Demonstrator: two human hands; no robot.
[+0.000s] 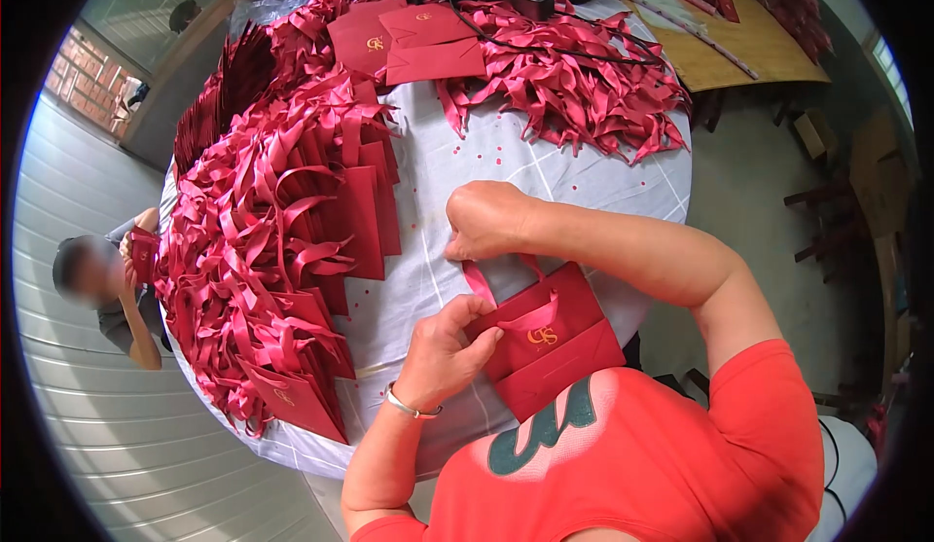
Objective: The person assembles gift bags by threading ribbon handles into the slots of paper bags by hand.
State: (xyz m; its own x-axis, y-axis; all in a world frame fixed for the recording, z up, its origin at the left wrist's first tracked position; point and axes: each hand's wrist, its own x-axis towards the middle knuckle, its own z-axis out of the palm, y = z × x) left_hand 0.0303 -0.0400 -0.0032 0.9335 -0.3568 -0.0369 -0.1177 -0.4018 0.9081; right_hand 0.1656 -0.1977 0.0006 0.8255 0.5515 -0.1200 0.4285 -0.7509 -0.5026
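A red paper gift bag (pixel 569 313) with a gold monogram lies flat at the table's near edge, in front of my chest. My left hand (pixel 446 347), with a bracelet at its wrist, pinches the bag's pink ribbon handle (pixel 530 320) between thumb and fingers. Beyond the bag's top edge, my right hand (pixel 486 219) is closed in a fist, and another ribbon handle runs up to it from the bag. What lies inside its fingers is hidden.
Rows of red bags with ribbon handles (pixel 263 201) cover the table's left side. More ribbons (pixel 584 85) heap at the back, beside loose bags (pixel 428 46) and a black cable. A person (pixel 122 279) sits at the left holding a small red item. A wooden table (pixel 730 41) stands back right.
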